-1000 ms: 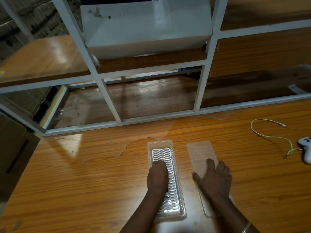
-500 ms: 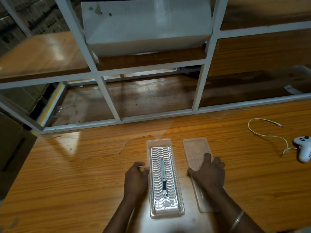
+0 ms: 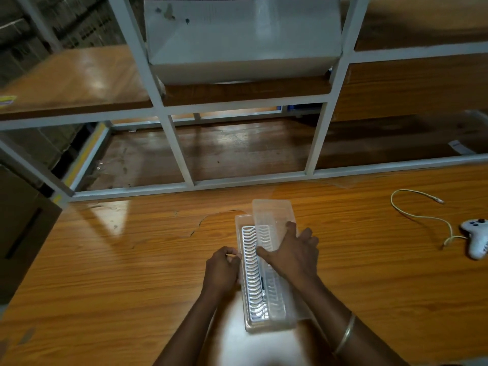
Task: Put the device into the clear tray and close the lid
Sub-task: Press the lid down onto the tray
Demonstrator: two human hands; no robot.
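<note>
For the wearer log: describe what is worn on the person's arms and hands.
Both forearms are bare, with no sleeves in view. The left hand shows no glove, ring or band. The right hand is also ungloved; a thin, pale metal bangle circles the right forearm. No watch, cable or marking is visible.

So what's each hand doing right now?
Left hand: curled, steadying the clear tray.
Right hand: holding the lid tilted over it.

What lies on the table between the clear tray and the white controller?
In the head view only bare wooden table lies between the clear tray and the white controller.
</note>
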